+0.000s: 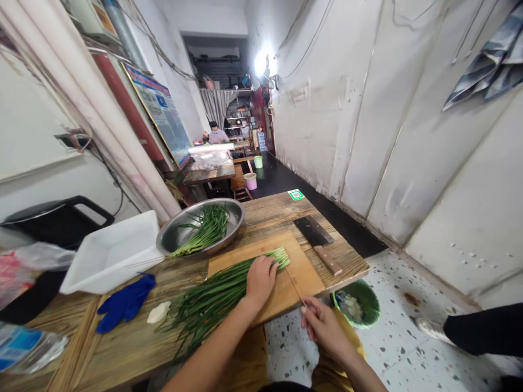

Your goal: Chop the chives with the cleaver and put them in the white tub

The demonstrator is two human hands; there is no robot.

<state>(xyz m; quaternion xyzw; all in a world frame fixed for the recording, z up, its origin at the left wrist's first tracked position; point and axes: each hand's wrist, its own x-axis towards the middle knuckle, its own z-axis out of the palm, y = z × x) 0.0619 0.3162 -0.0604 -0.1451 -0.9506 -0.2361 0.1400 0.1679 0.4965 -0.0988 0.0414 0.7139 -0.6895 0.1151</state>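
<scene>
The left hand (261, 277) grips the greens (216, 294); the right hand (322, 324) pinches a thin strand (295, 285). A cleaver (311, 231) and steel bowl (175, 233) flank the board (302, 264).

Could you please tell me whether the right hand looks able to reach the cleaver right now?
Probably yes: the cleaver lies uncovered beside the cutting board, its handle toward the near side, though the right hand pinches a thin strand.

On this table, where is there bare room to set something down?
Behind the board, the table is bare between bowl and cleaver. Another patch lies between glove and near edge. Crowded: the board's middle, where greens lie under the left hand.
</scene>
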